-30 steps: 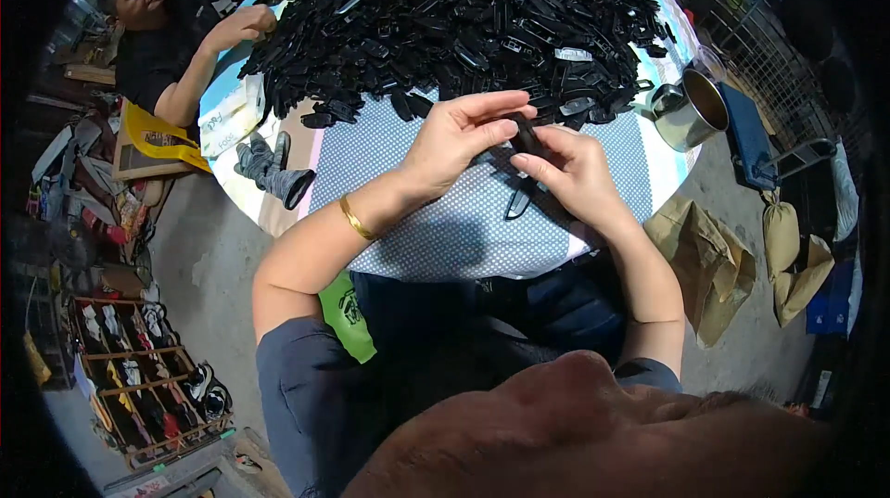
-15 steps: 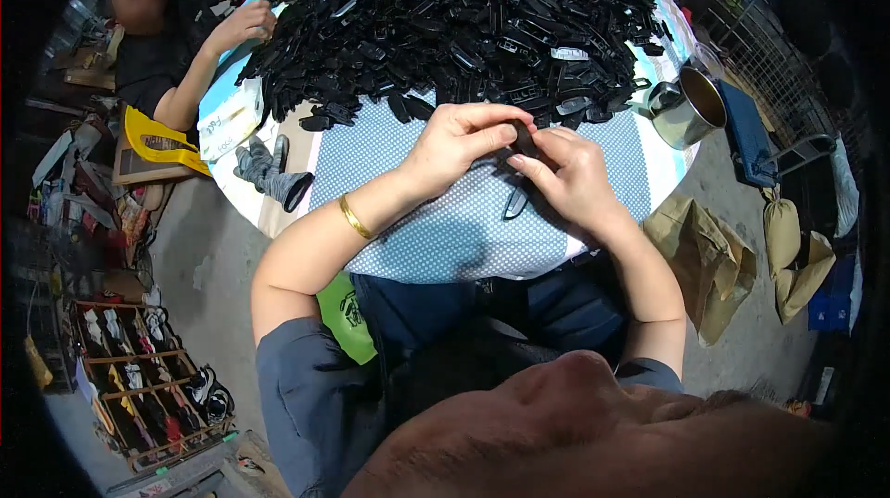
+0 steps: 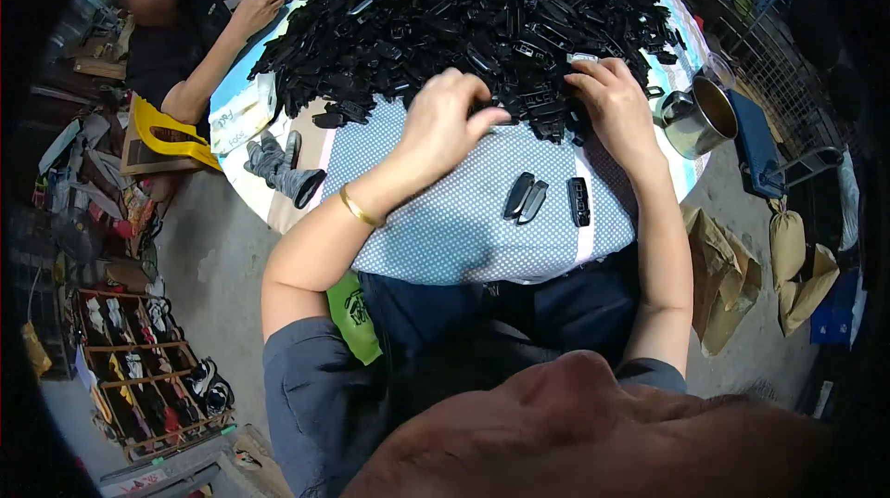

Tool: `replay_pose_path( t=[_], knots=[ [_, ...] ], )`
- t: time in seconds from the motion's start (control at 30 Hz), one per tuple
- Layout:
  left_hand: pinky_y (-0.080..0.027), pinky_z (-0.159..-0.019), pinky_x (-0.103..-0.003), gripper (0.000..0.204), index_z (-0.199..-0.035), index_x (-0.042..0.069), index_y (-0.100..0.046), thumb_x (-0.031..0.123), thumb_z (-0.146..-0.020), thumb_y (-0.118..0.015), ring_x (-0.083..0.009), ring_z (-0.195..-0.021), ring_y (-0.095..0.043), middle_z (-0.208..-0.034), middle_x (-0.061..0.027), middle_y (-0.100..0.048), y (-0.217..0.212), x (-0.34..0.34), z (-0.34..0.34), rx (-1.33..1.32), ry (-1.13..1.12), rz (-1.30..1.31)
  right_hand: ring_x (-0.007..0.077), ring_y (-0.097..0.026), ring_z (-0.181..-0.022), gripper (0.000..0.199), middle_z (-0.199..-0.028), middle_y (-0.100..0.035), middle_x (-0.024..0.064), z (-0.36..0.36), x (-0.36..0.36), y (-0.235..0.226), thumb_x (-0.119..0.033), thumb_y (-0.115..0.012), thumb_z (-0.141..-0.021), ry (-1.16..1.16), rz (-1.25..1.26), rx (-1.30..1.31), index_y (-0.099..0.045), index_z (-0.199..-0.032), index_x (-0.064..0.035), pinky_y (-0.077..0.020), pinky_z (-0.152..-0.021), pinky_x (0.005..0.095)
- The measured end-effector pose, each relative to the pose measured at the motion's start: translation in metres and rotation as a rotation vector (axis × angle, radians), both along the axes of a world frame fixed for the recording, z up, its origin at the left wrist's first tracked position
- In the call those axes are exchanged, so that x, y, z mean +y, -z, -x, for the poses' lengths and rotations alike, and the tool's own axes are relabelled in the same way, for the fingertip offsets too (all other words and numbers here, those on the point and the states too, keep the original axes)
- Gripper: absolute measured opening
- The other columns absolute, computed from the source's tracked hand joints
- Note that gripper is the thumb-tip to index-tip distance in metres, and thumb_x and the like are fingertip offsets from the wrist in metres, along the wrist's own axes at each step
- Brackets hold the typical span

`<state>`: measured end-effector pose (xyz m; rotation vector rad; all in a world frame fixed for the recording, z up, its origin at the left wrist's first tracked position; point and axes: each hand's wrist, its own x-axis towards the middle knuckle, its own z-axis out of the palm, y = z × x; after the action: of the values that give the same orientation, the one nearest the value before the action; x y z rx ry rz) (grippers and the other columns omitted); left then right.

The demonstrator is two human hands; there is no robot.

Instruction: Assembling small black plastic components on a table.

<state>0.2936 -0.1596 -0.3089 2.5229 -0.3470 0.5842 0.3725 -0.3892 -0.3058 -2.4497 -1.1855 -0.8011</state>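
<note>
Hands, together on a dark piece earlier, now separate at the pile (image 3: pixel 445 16): left hand (image 3: pixel 443 118), thumb and fingers apart; right hand (image 3: pixel 616 108) curled, cannot tell whether gripping. On cloth (image 3: pixel 399 243): glossy black pair (image 3: pixel 533 202), long axes slanting away rightward; segmented black case (image 3: pixel 579 202), nearly straight pileward

Left hand (image 3: pixel 448 121), half-curled — right hand (image 3: pixel 613 107), back uppermost

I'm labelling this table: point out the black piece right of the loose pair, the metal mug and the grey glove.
black piece (image 3: pixel 579 201), head view, middle of its upper face
metal mug (image 3: pixel 687 130), head view, outer wall
grey glove (image 3: pixel 282 173), head view, knitted body
</note>
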Motion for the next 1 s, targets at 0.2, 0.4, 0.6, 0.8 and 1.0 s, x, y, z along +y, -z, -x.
replay_pose_path(
  t=[0.2,0.4,0.6,0.8,1.0],
  knots=[
    [-0.045,-0.073,-0.036,0.027,-0.082,0.0,-0.061,0.025,-0.073,-0.069,-0.0281,-0.081,-0.055,-0.082,-0.0121,-0.06,0.008,0.005,-0.017,-0.027,-0.146,-0.048,0.0261,-0.057,-0.092,0.017,-0.1,-0.062,0.0084,0.0,0.001,-0.002,0.0,-0.064,-0.069,-0.061,-0.1,-0.069,-0.06,-0.086,-0.0021,-0.0481,-0.075,0.0335],
    [-0.047,-0.065,-0.031,0.01,-0.081,0.001,-0.061,0.009,-0.075,-0.062,-0.0224,-0.075,-0.058,-0.086,-0.0108,-0.061,0.01,0.005,-0.011,-0.11,-0.044,0.071,0.023,-0.062,-0.088,0.018,-0.097,-0.063,0.013,0.029,0.002,-0.002,0.0,-0.063,-0.075,-0.15,-0.39,0.188,-0.06,-0.093,0.0002,-0.0492,-0.076,0.0292],
    [-0.045,-0.051,-0.016,0.019,-0.104,-0.001,-0.059,0.005,-0.088,-0.051,-0.0064,-0.063,-0.058,-0.103,-0.0079,-0.061,-0.006,-0.011,0.008,0.368,0.346,0.885,0.024,-0.063,-0.089,0.03,-0.097,-0.064,0.0137,0.058,0.018,-0.008,-0.001,-0.065,-0.073,-0.314,-0.458,0.322,-0.06,-0.102,0.0005,-0.0495,-0.077,0.0309],
    [-0.052,-0.066,-0.021,0.033,-0.119,-0.004,-0.05,0.004,-0.087,-0.052,-0.0138,-0.074,-0.064,-0.093,-0.0153,-0.064,-0.014,-0.015,0.01,0.772,0.433,1.38,0.0266,-0.063,-0.088,0.026,-0.096,-0.063,0.0151,0.057,0.022,-0.001,0.0,-0.065,-0.073,-0.279,-0.468,0.255,-0.061,-0.099,0.0022,-0.0496,-0.076,0.0314],
    [-0.05,-0.069,-0.021,0.031,-0.115,-0.004,-0.053,0.002,-0.084,-0.052,-0.0125,-0.083,-0.06,-0.111,-0.0117,-0.053,-0.004,-0.012,0.011,0.646,0.413,0.958,0.0169,-0.063,-0.083,0.027,-0.096,-0.063,0.0116,0.063,0.025,-0.004,-0.001,-0.065,-0.074,-0.256,-0.613,0.569,-0.062,-0.1,0.0024,-0.052,-0.07,0.0258]
  ],
)
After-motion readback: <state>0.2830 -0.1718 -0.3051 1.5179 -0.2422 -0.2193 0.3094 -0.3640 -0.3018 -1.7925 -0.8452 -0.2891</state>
